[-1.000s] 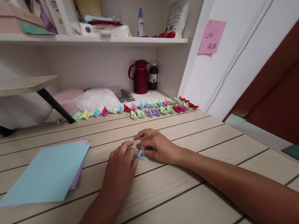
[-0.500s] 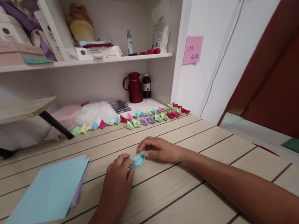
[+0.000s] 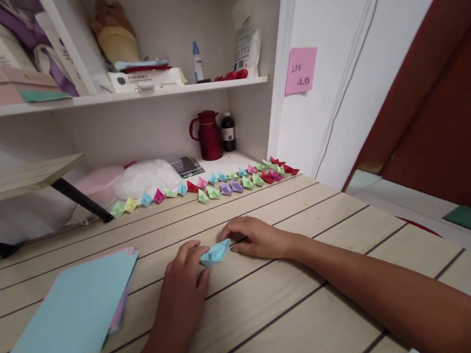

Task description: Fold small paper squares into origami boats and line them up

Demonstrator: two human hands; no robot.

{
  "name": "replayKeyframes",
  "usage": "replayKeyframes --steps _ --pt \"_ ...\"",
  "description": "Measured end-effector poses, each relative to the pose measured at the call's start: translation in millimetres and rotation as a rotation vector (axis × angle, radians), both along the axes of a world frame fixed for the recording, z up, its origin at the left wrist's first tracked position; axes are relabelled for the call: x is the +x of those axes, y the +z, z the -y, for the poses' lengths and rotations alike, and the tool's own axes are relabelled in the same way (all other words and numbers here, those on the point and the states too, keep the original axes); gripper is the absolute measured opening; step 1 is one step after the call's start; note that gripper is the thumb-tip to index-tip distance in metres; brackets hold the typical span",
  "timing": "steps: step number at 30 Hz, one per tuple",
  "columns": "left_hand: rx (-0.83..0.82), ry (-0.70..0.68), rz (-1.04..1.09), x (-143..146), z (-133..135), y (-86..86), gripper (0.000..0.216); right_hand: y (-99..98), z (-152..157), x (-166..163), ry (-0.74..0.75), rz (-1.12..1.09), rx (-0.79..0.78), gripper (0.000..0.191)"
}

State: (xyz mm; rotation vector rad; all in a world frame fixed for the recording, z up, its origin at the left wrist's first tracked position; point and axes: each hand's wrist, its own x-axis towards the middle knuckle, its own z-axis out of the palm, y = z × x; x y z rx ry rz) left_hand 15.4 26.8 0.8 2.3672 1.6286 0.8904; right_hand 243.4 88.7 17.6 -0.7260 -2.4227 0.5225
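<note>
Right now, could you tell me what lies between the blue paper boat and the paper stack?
In the head view: the left hand, holding the boat, then bare table.

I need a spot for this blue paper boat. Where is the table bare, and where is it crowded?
The table is bare between the rows of paper boats and the left hand and right hand at the blue paper boat. More bare planks lie beyond the right forearm. Crowded: the paper stack at left, and the back edge with the boats.
</note>
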Motion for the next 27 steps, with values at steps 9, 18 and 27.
replayKeyframes --steps 9,18,27 --pt "0.022 0.1 0.041 -5.7 -4.2 -5.3 0.041 -4.4 -1.8 0.1 0.065 0.008 -0.015 0.027" --pt "0.001 0.159 0.046 -10.4 -3.2 -7.2 0.039 -1.4 2.4 -1.4 0.124 -0.029 -0.078 0.025" --pt "0.005 0.172 0.061 -9.4 -4.5 -7.5 0.037 -4.1 10.3 -7.3 0.167 -0.071 -0.093 0.026"
